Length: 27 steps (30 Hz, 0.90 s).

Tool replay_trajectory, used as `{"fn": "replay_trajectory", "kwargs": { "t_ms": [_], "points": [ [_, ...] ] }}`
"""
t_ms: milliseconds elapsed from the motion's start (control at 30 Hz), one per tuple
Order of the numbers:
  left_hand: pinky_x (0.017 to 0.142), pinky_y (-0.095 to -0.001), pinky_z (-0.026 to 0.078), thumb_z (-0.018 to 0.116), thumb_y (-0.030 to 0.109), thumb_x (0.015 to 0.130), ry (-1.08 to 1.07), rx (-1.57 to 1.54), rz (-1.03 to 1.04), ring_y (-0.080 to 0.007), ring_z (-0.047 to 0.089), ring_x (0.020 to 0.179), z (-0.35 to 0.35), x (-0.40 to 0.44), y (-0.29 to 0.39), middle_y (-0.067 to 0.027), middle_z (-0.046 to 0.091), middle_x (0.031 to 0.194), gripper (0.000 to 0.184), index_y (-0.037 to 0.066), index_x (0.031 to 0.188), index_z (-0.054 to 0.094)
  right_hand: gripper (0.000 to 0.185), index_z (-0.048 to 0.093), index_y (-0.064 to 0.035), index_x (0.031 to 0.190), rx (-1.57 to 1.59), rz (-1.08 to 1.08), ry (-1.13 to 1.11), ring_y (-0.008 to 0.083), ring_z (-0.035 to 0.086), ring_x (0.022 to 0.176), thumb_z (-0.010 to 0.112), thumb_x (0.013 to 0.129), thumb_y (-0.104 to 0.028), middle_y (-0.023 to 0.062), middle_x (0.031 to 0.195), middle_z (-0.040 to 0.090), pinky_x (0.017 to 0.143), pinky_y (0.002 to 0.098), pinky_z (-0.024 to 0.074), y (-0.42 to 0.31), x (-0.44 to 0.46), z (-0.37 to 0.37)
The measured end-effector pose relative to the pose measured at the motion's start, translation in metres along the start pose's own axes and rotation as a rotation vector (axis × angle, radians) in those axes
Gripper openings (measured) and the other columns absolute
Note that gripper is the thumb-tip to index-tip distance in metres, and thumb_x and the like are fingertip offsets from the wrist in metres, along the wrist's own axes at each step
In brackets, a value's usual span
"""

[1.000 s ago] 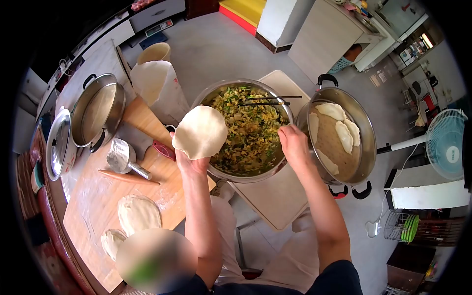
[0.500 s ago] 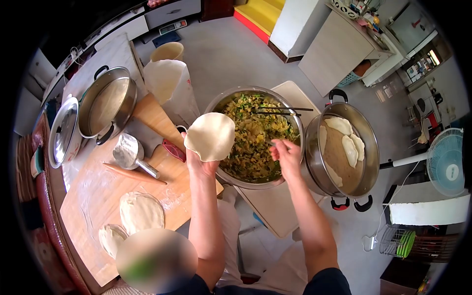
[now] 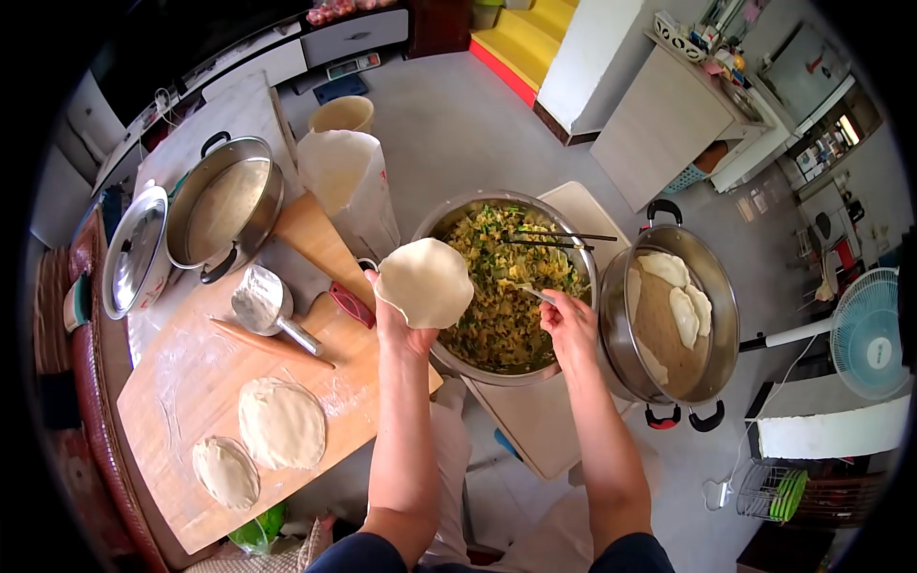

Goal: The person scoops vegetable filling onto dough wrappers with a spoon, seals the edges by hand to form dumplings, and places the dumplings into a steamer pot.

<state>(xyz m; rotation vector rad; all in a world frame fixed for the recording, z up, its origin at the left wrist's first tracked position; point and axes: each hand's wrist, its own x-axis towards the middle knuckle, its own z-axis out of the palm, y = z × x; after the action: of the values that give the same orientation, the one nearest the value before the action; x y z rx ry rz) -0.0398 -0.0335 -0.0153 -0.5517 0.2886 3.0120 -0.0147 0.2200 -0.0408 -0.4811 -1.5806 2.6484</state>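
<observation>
The broad pale wooden board [image 3: 196, 382] lies to the left of and below the left hand [image 3: 399, 334], dusted with flour. The deep oval steel pan with black handles [image 3: 657, 327] stands just beyond the right hand [image 3: 570, 325]. The round shiny steel bowl [image 3: 497, 378] sits between the hands and a little ahead of them. Plenty of chopped green-and-yellow filling [image 3: 482, 315] is in it, so much of it looks unused.

On the board, below and left of the left hand, lie a large flattened oval of pale dough [image 3: 282, 423] and a smaller oval of pale dough [image 3: 225, 473], both apparently waiting.

The thin, round, off-white dough disc [image 3: 425, 284] rests flat on the left hand, near the bowl's left rim. Its upper face is bare: no filling on it yet, no fold made. The fingers under it are mostly hidden, so I cannot tell how far they spread.

Several white half-moon dumplings [image 3: 683, 317] in the pan right of the right hand appear done. That hand pinches a slim metal utensil [image 3: 540, 294] between thumb and fingers, its far end at the filling.
</observation>
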Motion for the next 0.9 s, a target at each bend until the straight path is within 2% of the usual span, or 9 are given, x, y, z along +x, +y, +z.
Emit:
{"fn": "replay_trajectory", "kwargs": {
  "t_ms": [200,300,400,433,500,600,700,833,900],
  "points": [
    [0.103,-0.0542,0.045,0.02,0.067,0.098,-0.05,0.038,-0.024,-0.0343,0.054,0.121,-0.001,0.004,-0.011,-0.0127,0.056,0.132,0.075,0.007,0.136,0.047,0.026,0.066,0.0086,0.107,-0.013,-0.083,-0.114,0.0118,0.056,0.066,0.06,0.098,-0.015,0.0113,0.083,0.065,0.056,0.0249,0.0434,-0.034,-0.008,0.011],
    [0.101,-0.0508,0.048,0.02,0.068,0.098,-0.068,0.065,-0.07,-0.0319,0.058,0.117,0.007,0.001,-0.023,-0.0105,0.059,0.127,0.075,0.009,0.133,0.05,0.025,0.067,0.0075,0.108,-0.086,-0.151,-0.182,0.0111,0.056,0.066,0.058,0.099,-0.015,0.0105,0.083,0.065,0.055,0.0248,0.0441,-0.06,-0.023,0.03],
    [0.103,-0.051,0.045,0.019,0.069,0.097,-0.124,0.03,-0.128,-0.0321,0.055,0.121,0.014,-0.003,-0.036,-0.0119,0.056,0.131,0.077,0.009,0.135,0.049,0.024,0.067,0.0059,0.109,-0.384,-0.266,-0.228,0.0107,0.058,0.068,0.056,0.101,-0.015,0.0085,0.083,0.066,0.055,0.0241,0.0461,-0.071,-0.046,0.053],
    [0.104,-0.0512,0.045,0.019,0.069,0.097,-0.133,0.022,-0.142,-0.0321,0.054,0.122,0.016,-0.004,-0.04,-0.0123,0.056,0.132,0.078,0.008,0.136,0.048,0.021,0.066,0.0057,0.109,-0.613,-0.365,-0.257,0.014,0.059,0.07,0.059,0.098,-0.01,0.0091,0.084,0.064,0.056,0.0275,0.0469,-0.072,-0.058,0.065],
    [0.105,-0.05,0.044,0.02,0.067,0.098,-0.166,-0.047,-0.163,-0.0327,0.052,0.123,0.011,0.0,-0.046,-0.0139,0.055,0.133,0.076,0.007,0.135,0.048,0.024,0.065,0.0031,0.11,-1.129,-0.989,-0.44,0.0169,0.062,0.072,0.069,0.086,0.0,0.0066,0.086,0.063,0.059,0.0302,0.0529,-0.061,-0.06,0.073],
    [0.105,-0.0479,0.044,0.023,0.064,0.1,-0.122,-0.101,-0.16,-0.0331,0.052,0.123,0.006,0.003,-0.05,-0.0146,0.054,0.134,0.073,0.005,0.135,0.048,0.032,0.065,0.0012,0.11,-1.299,-1.156,-0.569,0.0221,0.063,0.074,0.072,0.079,0.002,0.0087,0.09,0.061,0.063,0.0337,0.0547,-0.069,-0.069,0.08],
    [0.106,-0.0493,0.043,0.022,0.063,0.1,-0.127,-0.093,-0.152,-0.0341,0.053,0.122,0.01,0.001,-0.047,-0.0152,0.055,0.133,0.073,0.005,0.136,0.049,0.028,0.065,0.0001,0.107,-1.286,-1.216,-0.548,0.0248,0.064,0.077,0.073,0.08,0.0,0.01,0.093,0.06,0.064,0.0348,0.0544,-0.081,-0.071,0.078],
    [0.105,-0.0533,0.043,0.024,0.064,0.1,-0.068,-0.084,-0.143,-0.0358,0.054,0.121,0.016,-0.001,-0.045,-0.0161,0.055,0.133,0.073,0.006,0.136,0.049,0.026,0.064,0.0009,0.106,-1.153,-1.114,-0.426,0.0272,0.064,0.076,0.071,0.081,0.002,0.0123,0.092,0.062,0.064,0.0351,0.0532,-0.094,-0.064,0.063],
    [0.105,-0.0555,0.043,0.025,0.064,0.099,-0.06,-0.063,-0.133,-0.0369,0.054,0.121,0.014,-0.001,-0.04,-0.0166,0.056,0.132,0.073,0.006,0.136,0.048,0.02,0.067,0.002,0.104,-1.143,-1.082,-0.305,0.0225,0.063,0.071,0.065,0.085,0.006,0.0127,0.087,0.063,0.061,0.0315,0.0507,-0.097,-0.058,0.055]
  ]
}}
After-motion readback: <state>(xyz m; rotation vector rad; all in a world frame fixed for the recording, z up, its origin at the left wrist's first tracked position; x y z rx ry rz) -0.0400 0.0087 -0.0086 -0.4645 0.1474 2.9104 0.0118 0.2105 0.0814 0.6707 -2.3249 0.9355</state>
